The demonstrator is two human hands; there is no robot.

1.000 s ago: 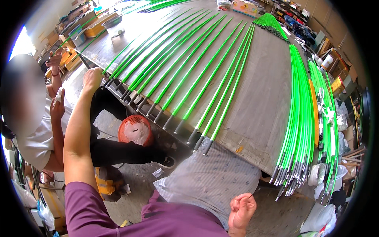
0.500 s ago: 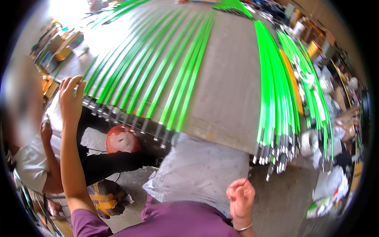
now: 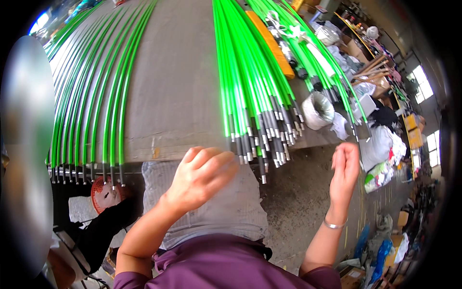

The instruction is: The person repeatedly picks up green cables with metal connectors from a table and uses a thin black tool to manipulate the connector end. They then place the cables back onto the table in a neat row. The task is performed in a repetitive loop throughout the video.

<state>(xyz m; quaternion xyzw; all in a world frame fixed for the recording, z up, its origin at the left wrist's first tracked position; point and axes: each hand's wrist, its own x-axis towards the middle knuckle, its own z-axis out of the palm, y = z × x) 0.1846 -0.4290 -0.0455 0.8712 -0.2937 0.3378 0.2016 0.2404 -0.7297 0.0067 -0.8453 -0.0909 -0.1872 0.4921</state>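
My left hand (image 3: 206,177) hovers at the table's front edge, just left of the metal-tipped ends of a thick bundle of green rods (image 3: 240,72). Its fingers are bent and smeared by motion, so whether anything is in them is hidden. My right hand (image 3: 345,161) is raised off to the right of the bundle, past the table edge, fingers closed together; their contents cannot be made out. Black sleeves with silvery tips end each rod in the bundle. On the left of the table, more green rods (image 3: 114,103) lie side by side, their black ends jutting over the edge.
An orange strip (image 3: 270,44) lies right of the bundle, near a white roll (image 3: 317,111) and more green rods (image 3: 337,72). A grey cloth (image 3: 207,216) covers my lap. A red basket (image 3: 103,195) stands below the table beside another person's dark-trousered leg (image 3: 103,226). Clutter lines the right side.
My view has turned to the right. My left hand has come away from the spread rods at the left to beside the bundle; my right hand has moved outward to the right, still closed.
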